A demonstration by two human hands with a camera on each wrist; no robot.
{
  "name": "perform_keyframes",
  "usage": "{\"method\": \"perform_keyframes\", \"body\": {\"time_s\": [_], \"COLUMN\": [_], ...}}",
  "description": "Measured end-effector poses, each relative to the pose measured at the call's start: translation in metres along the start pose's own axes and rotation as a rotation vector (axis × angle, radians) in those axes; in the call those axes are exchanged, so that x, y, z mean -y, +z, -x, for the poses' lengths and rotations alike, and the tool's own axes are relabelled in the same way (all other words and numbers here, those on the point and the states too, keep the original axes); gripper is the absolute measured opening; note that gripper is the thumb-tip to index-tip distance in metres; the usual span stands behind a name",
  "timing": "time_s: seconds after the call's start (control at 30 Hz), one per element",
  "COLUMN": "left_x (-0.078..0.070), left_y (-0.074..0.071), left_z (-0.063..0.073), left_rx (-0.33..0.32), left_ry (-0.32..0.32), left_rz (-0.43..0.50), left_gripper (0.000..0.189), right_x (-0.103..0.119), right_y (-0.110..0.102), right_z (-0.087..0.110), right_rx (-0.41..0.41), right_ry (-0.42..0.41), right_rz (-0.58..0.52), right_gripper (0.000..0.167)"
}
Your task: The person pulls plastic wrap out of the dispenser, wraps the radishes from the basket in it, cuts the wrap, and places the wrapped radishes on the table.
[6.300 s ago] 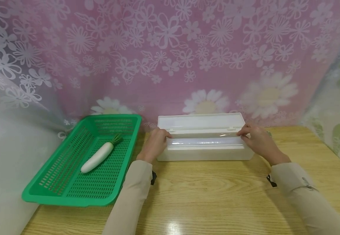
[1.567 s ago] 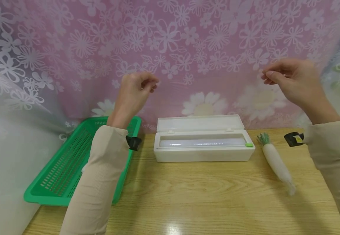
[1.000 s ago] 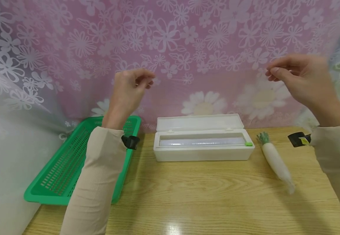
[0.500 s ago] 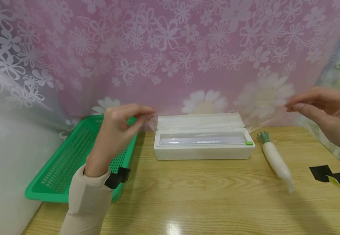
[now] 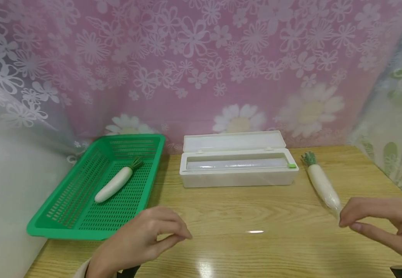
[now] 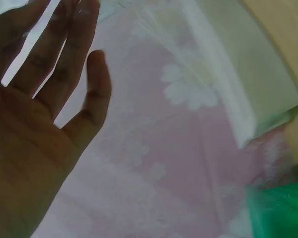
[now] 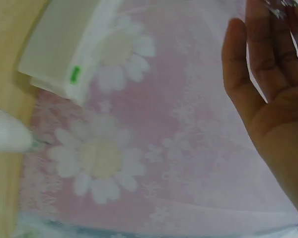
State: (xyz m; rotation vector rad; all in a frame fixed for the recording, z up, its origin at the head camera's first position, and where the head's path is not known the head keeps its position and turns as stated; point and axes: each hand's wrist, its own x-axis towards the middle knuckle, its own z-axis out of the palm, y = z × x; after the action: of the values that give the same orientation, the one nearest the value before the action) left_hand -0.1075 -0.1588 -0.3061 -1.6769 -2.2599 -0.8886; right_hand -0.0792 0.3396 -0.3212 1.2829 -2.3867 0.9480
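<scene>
A clear sheet of cling film, showing as a glint (image 5: 255, 231), is held low over the table's near part between both hands. My left hand (image 5: 147, 237) pinches its left side between thumb and fingers, and my right hand (image 5: 385, 224) pinches its right side. Crumpled cling film (image 7: 280, 7) shines at the right fingertips in the right wrist view. Beyond the hands stands the white cling film box (image 5: 239, 178), lid raised, with the film roll (image 5: 235, 164) inside. A film-wrapped white radish (image 5: 324, 187) lies right of the box, its tail end near my right fingertips.
On the left, a green basket (image 5: 34, 227) holds an unwrapped white radish (image 5: 114, 185) with a short leafy top. A pink flowered curtain (image 5: 201, 69) hangs behind the wooden table (image 5: 222, 208). A small green slider (image 5: 292, 165) sits on the box's right end.
Both hands have come from the box, up high, then down toward the near side of the table, with the film between them. The left arm no longer covers the radish in the basket.
</scene>
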Motion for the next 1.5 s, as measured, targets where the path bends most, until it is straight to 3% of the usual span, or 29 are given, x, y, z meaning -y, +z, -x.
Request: {"method": "perform_keyframes", "body": {"time_s": [0.13,0.3,0.43,0.63,0.8,0.97,1.07,1.17,1.37,1.5], "left_x": [0.003,0.01,0.02,0.025,0.024,0.021,0.02,0.019,0.02,0.022], "left_y": [0.025,0.052,0.073,0.091,0.093,0.093,0.094,0.093,0.085,0.077], "left_z": [0.016,0.026,0.03,0.03,0.03,0.03,0.029,0.029,0.03,0.029], "left_rx": [0.152,0.288,0.334,0.36,0.378,0.386,0.363,0.333,0.293,0.261], "left_ry": [-0.065,-0.178,-0.16,-0.175,-0.186,-0.248,-0.269,-0.286,-0.283,-0.258], "left_rz": [0.069,0.083,-0.028,-0.156,-0.144,-0.062,-0.061,-0.098,-0.222,-0.276], "left_gripper": [0.018,0.014,0.016,0.014,0.009,0.013,0.014,0.014,0.013,0.011], "right_x": [-0.008,-0.02,-0.028,-0.034,-0.033,-0.029,-0.026,-0.025,-0.027,-0.03], "right_y": [0.03,0.061,0.076,0.094,0.096,0.092,0.088,0.087,0.091,0.093], "right_z": [0.013,0.025,0.029,0.03,0.031,0.033,0.034,0.034,0.034,0.034], "right_rx": [0.13,0.241,0.297,0.325,0.358,0.414,0.442,0.416,0.187,0.089], "right_ry": [-0.058,-0.053,-0.007,0.037,0.082,0.243,0.341,0.327,0.1,0.023], "right_rz": [-0.268,-0.387,-0.358,-0.194,-0.171,-0.142,-0.098,-0.021,0.196,0.326], "right_gripper": [0.056,0.049,0.042,0.037,0.031,0.013,0.015,0.016,0.024,0.027]}}
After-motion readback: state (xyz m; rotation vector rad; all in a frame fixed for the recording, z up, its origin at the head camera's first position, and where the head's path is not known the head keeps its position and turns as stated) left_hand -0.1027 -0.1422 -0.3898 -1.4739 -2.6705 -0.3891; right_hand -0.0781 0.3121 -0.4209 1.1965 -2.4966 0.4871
